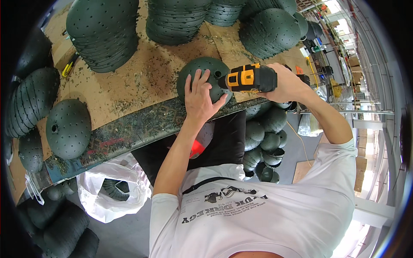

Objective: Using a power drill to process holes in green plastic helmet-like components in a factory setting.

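Observation:
A dark green plastic dome [189, 74] dotted with small holes lies on the workbench, round side up. My left hand [201, 96] rests on its top with the fingers spread out. In my right hand [284, 84] is a yellow and black cordless drill [247, 78], held level with its front end pointing left. The chuck reaches the dome's right side, just below a larger round hole [218, 74]. Whether the bit touches the dome or enters it, I cannot tell. Dark green shavings are scattered over the cardboard around it.
Tall stacks of domes [103, 38] line the bench's far side. A single dome [69, 129] sits left, with a yellow utility knife [69, 66] farther back. Below the bench edge [129, 136] stand a white sack [99, 204] and piled domes [262, 137].

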Motion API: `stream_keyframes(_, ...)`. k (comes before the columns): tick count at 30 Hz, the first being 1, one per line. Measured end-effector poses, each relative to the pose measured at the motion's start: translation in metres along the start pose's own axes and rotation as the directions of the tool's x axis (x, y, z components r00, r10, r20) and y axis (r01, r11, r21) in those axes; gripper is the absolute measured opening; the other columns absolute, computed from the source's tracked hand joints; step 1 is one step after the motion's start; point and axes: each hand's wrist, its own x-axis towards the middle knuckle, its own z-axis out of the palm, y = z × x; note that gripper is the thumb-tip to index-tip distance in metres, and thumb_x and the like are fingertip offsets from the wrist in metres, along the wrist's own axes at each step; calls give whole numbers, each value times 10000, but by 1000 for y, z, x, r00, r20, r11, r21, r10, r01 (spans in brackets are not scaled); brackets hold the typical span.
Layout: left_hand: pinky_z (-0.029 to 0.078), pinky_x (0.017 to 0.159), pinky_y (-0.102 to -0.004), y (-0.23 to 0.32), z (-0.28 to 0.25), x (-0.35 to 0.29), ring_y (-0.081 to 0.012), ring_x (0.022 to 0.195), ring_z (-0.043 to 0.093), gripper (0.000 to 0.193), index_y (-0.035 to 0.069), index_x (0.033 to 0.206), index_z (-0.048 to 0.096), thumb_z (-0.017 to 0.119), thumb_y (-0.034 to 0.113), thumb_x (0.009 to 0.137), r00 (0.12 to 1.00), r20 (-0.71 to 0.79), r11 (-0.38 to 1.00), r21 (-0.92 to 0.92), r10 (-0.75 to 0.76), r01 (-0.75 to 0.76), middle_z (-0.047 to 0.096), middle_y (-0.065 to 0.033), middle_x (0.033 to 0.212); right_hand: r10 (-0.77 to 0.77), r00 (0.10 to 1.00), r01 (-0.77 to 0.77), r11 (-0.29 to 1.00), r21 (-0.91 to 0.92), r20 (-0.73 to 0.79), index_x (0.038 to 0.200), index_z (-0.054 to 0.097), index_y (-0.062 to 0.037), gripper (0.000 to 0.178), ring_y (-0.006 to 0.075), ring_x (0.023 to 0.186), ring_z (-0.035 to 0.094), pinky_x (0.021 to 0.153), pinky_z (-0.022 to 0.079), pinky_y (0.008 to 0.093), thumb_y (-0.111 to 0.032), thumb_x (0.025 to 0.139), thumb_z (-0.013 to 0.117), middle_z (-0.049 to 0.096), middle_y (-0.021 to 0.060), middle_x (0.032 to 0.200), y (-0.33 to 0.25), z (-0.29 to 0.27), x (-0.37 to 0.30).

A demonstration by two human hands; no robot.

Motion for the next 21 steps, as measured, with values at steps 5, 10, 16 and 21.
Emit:
stream_keyframes(5,328,1141,-582,1,-2,-2,-401,1346,490,590,87,1055,435,874,304,725,1000,9,1000,8,-10,10,554,-166,1400,-4,1000,4,1000,15,-4,978,662,-11,327,415,860,673,776,545,447,-151,716,800,707,202,903,-5,-9,-13)
stream_keyframes(10,331,1138,-585,1,-3,-1,-399,1347,488,586,88,1061,437,870,311,734,1000,6,1000,10,-10,10,544,-157,1412,-110,983,109,994,-16,-145,1143,660,-50,426,350,997,667,897,526,393,-98,750,816,706,158,1056,3,-27,-47)
stream_keyframes(16,335,1132,-589,2,-1,-1,-393,1340,488,574,84,1122,489,847,339,753,1000,14,999,34,18,-19,543,-154,1411,5,980,16,995,103,-197,1202,669,-85,436,307,1092,648,971,499,375,-129,790,805,700,103,1170,9,-28,-79)
stream_keyframes(21,328,1136,-580,3,-8,1,-390,1347,475,590,92,1199,562,841,352,748,996,86,994,100,25,-33,534,-153,1418,-157,962,169,985,38,-223,1191,679,-91,418,307,1091,642,977,491,378,-137,795,802,702,94,1166,34,-1,-93)
